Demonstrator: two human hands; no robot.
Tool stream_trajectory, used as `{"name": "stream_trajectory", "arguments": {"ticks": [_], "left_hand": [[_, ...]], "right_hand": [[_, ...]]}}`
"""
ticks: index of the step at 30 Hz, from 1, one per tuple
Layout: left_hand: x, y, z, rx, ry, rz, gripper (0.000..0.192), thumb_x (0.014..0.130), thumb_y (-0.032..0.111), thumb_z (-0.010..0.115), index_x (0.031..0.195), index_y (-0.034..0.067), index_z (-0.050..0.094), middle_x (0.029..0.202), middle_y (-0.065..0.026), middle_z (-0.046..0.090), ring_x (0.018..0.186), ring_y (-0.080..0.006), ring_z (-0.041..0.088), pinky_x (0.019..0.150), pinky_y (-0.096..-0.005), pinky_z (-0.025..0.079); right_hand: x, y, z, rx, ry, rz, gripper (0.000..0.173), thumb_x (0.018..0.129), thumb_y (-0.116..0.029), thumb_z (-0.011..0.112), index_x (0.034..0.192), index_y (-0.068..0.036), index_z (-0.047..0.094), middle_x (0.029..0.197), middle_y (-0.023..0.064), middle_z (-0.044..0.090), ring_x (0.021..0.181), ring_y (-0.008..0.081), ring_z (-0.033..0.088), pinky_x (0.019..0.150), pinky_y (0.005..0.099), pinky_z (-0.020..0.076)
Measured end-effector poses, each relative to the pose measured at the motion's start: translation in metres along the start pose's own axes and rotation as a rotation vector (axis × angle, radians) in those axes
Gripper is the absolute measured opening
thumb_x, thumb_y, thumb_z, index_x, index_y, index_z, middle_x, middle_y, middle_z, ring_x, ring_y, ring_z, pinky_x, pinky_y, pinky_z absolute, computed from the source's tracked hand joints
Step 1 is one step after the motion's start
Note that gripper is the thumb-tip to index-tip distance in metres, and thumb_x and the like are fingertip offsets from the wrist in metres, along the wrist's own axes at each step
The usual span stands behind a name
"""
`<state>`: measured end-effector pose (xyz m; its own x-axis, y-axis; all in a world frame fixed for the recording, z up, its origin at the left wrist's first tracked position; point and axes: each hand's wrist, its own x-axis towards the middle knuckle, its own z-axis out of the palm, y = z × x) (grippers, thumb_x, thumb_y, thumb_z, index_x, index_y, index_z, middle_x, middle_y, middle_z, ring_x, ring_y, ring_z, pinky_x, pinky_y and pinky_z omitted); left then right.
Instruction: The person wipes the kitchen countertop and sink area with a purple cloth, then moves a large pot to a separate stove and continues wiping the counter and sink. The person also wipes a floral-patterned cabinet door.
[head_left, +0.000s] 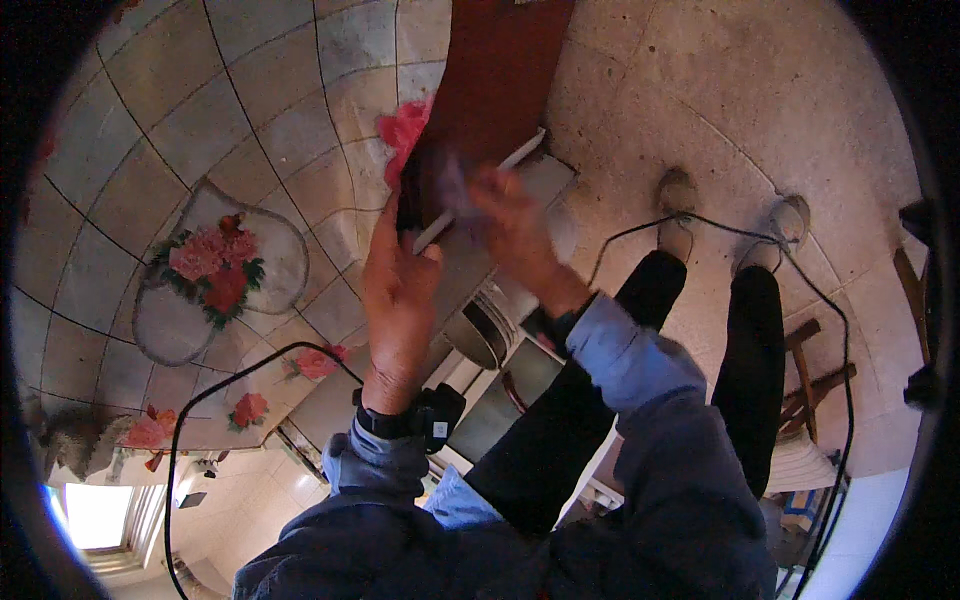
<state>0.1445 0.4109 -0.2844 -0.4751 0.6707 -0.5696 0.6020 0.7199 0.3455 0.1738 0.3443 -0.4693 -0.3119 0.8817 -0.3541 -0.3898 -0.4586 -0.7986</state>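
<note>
A reddish-brown panel (502, 67) with a pale near edge (521, 150) stands before me. At its left corner my left hand (401, 277) grips it, fingers along the dark side and thumb by the pale edge. My right hand (517, 225) is blurred by motion over that edge. Between its fingers is a pale purple thing (454, 187), apparently a cloth, too blurred to name surely. Dark bands circle both wrists, and a small black device (439, 412) sits on the left one.
Tile-patterned covering with printed flowers (217, 262) spreads at the left. Below my hands are a metal pot (480, 330) and a white-framed glass panel (502, 405). A black cable (840, 315) loops past my legs and shoes (675, 191). Wooden stool legs (806, 375) stand at the right.
</note>
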Motion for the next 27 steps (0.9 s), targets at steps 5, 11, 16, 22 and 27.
{"name": "stream_trajectory", "arguments": {"ticks": [5,11,16,22,27], "left_hand": [[0.000,-0.001,0.005,-0.137,-0.011,0.020,0.071,0.088,-0.008,0.049,0.154,0.001,0.028,0.153,-0.0142,0.037,0.142,-0.0226,0.036,0.116,-0.0345,0.026],[0.009,-0.003,0.008,-0.121,0.010,0.071,0.072,0.088,-0.008,0.050,0.155,0.004,0.027,0.155,-0.0132,0.036,0.143,-0.0227,0.034,0.118,-0.0354,0.025],[0.010,-0.005,0.003,-0.072,0.011,0.055,0.071,0.089,-0.006,0.051,0.155,0.005,0.029,0.154,-0.0128,0.038,0.142,-0.0228,0.035,0.118,-0.0364,0.025],[0.012,-0.009,0.009,-0.180,-0.005,0.062,0.071,0.089,-0.004,0.054,0.155,0.004,0.029,0.153,-0.0145,0.038,0.142,-0.0231,0.036,0.119,-0.0379,0.024],[0.011,-0.006,0.006,-0.145,-0.011,0.066,0.070,0.089,-0.004,0.055,0.154,0.004,0.030,0.154,-0.0151,0.036,0.143,-0.0233,0.035,0.119,-0.0395,0.023]], "right_hand": [[0.088,-0.038,-0.009,-0.389,0.229,-0.462,0.046,0.075,0.005,0.061,0.120,-0.003,0.062,0.118,0.0236,0.056,0.115,0.0410,0.055,0.095,0.0432,0.0489],[0.010,-0.009,0.034,-0.297,-0.455,0.232,0.032,0.090,-0.013,0.057,0.119,0.001,0.055,0.117,0.0250,0.059,0.115,0.0393,0.057,0.099,0.0401,0.0484],[-0.005,0.025,0.008,0.073,-0.024,0.020,0.039,0.084,0.000,0.058,0.122,-0.007,0.062,0.115,0.0204,0.058,0.118,0.0337,0.056,0.098,0.0348,0.0487],[0.030,0.012,0.018,-0.153,0.097,-0.201,0.042,0.077,0.002,0.064,0.116,-0.014,0.070,0.128,0.0188,0.053,0.112,0.0330,0.059,0.095,0.0349,0.0498],[-0.020,0.047,0.054,-0.246,-0.198,-0.039,0.038,0.072,-0.005,0.069,0.109,-0.012,0.071,0.123,0.0203,0.059,0.099,0.0372,0.062,0.089,0.0399,0.0520]]}}
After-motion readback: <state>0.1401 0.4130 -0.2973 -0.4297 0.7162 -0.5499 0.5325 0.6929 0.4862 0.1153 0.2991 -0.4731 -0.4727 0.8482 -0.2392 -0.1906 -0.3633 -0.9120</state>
